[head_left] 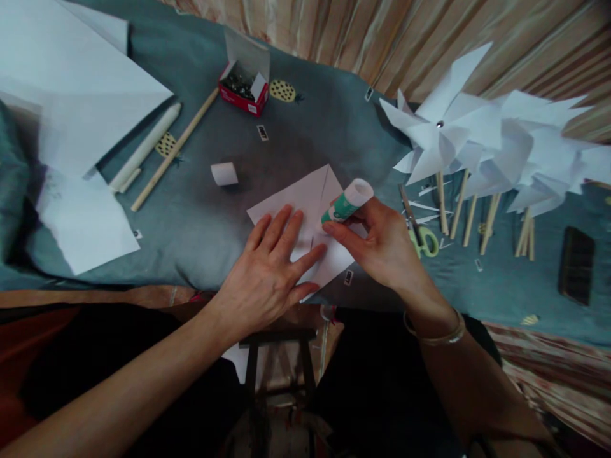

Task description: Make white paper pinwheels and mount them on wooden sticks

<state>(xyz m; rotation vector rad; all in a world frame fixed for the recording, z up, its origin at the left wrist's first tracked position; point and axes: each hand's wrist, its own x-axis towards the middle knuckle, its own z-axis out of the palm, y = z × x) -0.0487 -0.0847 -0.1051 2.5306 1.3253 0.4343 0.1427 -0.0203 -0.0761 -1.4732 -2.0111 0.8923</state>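
Observation:
My left hand [272, 270] lies with fingers spread on a white sheet of paper [291, 200], pressing it to the table at the front edge. The paper has creases or cut lines running towards its middle. In my right hand [382, 238] is a green and white glue stick [347, 202], tilted with its lower end down at the paper near the centre. That lower tip is hidden by my fingers. A white glue cap [224, 173] lies on its side beyond the paper, to the left.
White paper pinwheels [439, 124] on wooden sticks lie at the right, near green-handled scissors [420, 235], paper scraps and a phone [576, 266]. A red box [244, 89] of small dark pieces stands behind. Left are a wooden stick [176, 149], a paper roll [146, 147] and paper sheets [90, 95].

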